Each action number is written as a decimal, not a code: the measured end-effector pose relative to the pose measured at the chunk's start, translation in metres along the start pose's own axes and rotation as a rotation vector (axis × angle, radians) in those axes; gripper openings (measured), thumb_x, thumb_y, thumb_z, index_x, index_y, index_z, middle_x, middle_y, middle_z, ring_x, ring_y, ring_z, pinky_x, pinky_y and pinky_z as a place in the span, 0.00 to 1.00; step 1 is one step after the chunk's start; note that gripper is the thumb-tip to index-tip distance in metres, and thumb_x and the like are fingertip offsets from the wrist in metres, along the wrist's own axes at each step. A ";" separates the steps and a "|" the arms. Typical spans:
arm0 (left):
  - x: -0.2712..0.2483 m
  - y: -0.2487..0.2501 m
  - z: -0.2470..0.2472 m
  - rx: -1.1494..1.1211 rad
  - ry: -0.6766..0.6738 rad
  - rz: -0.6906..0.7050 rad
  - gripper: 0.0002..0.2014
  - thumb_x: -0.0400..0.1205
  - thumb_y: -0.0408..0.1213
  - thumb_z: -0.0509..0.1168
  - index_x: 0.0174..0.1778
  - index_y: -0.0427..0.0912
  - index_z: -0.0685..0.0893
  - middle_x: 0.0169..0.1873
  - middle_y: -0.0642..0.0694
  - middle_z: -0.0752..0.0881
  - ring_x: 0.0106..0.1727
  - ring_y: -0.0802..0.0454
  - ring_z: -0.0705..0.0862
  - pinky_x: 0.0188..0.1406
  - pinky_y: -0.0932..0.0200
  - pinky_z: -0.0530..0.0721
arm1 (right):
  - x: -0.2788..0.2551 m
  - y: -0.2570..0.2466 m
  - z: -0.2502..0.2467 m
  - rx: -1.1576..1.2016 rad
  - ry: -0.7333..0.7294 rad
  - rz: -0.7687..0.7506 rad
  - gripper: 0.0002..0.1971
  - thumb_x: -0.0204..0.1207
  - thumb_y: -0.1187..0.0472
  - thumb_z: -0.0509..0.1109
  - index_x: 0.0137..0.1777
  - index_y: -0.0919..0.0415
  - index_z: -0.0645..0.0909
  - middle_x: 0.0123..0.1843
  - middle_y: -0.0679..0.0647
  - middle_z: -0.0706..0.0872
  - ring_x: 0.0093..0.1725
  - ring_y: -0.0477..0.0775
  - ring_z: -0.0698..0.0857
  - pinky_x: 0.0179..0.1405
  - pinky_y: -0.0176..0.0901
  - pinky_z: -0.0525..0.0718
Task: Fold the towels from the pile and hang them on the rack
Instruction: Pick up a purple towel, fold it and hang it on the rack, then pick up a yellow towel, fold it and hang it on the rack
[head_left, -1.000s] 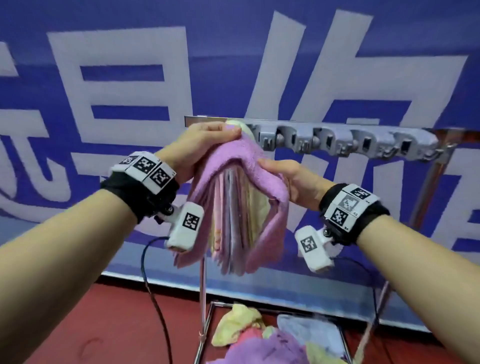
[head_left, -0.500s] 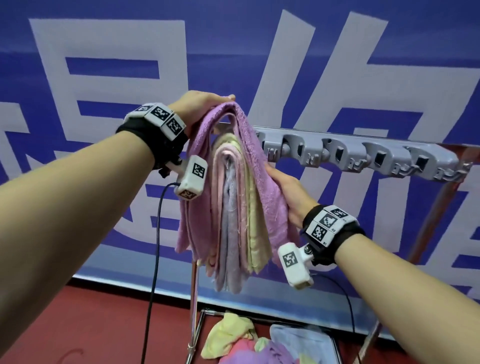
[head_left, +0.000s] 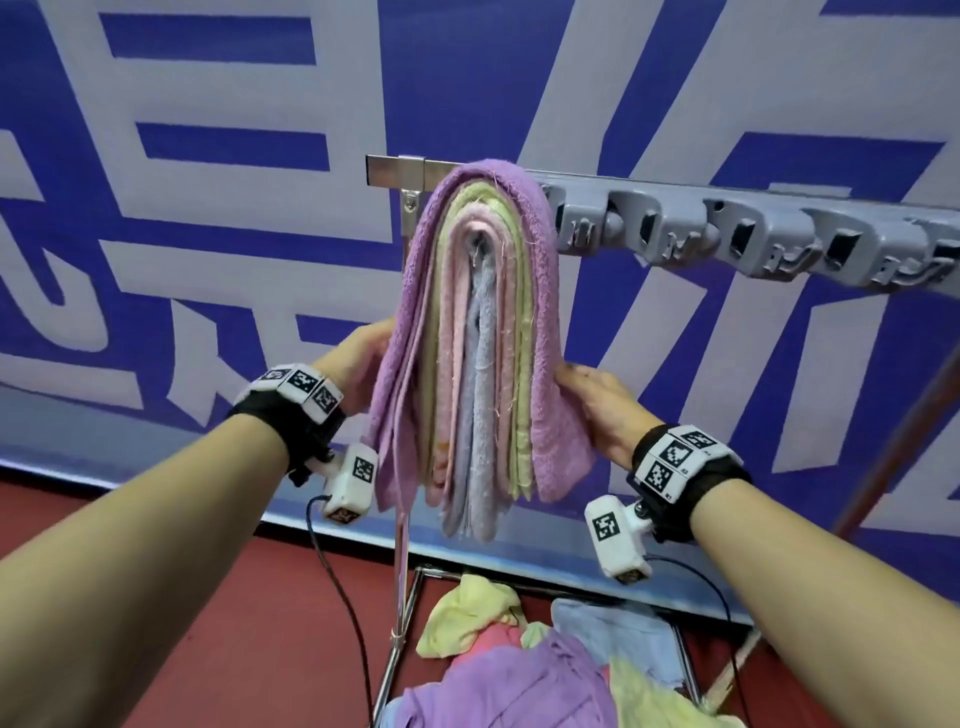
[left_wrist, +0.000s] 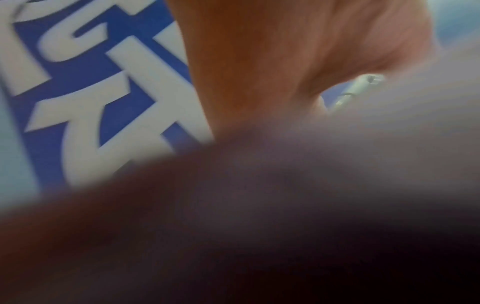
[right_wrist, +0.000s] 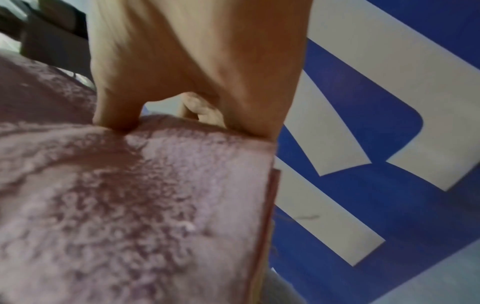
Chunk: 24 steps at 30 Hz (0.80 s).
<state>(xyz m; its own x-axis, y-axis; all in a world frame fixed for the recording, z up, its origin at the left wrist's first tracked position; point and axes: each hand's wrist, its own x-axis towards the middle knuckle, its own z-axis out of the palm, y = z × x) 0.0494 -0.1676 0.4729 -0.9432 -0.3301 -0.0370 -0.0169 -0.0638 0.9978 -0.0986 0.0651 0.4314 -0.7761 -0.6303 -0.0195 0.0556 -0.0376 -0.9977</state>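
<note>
While your left hand (head_left: 363, 364) lies against the left side of the purple towel (head_left: 540, 332), its fingers hidden so I cannot tell its grip, your right hand (head_left: 597, 400) pinches the right side. That towel drapes outermost over other folded towels on the rack (head_left: 727, 228), above the pile (head_left: 519, 670).

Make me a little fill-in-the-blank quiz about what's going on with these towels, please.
1. The outermost towel draped over the rack is ____ in colour.
2. The left hand and right hand touch the hanging towels from ____ sides.
3. The unfolded pile lies ____ the hanging towels.
4. The innermost hanging towel is pale ____.

Missing words: purple; opposite; below; blue
</note>
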 end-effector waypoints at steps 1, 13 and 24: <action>-0.004 -0.012 -0.007 -0.060 0.013 -0.018 0.24 0.87 0.49 0.57 0.40 0.41 0.94 0.38 0.42 0.93 0.39 0.48 0.91 0.40 0.58 0.89 | -0.001 0.005 -0.001 0.015 -0.010 0.000 0.36 0.74 0.47 0.77 0.69 0.79 0.79 0.66 0.73 0.87 0.62 0.68 0.88 0.72 0.65 0.84; 0.024 -0.037 -0.023 0.095 0.435 0.159 0.09 0.83 0.40 0.71 0.41 0.39 0.86 0.34 0.46 0.88 0.36 0.52 0.84 0.53 0.45 0.87 | -0.007 0.043 -0.014 -0.153 0.108 -0.049 0.26 0.72 0.41 0.82 0.48 0.68 0.86 0.37 0.54 0.88 0.36 0.58 0.82 0.33 0.47 0.82; -0.005 -0.231 0.030 0.312 0.149 -0.368 0.14 0.91 0.45 0.57 0.53 0.37 0.80 0.39 0.43 0.87 0.33 0.48 0.84 0.28 0.60 0.81 | -0.019 0.199 -0.017 -0.468 0.086 0.250 0.04 0.84 0.60 0.73 0.47 0.56 0.86 0.40 0.51 0.90 0.30 0.48 0.79 0.26 0.41 0.83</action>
<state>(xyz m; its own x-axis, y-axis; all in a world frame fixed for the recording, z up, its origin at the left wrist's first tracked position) 0.0482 -0.1229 0.2444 -0.7992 -0.4705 -0.3740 -0.4589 0.0758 0.8853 -0.0833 0.0828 0.2325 -0.8247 -0.5093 -0.2460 -0.0256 0.4680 -0.8834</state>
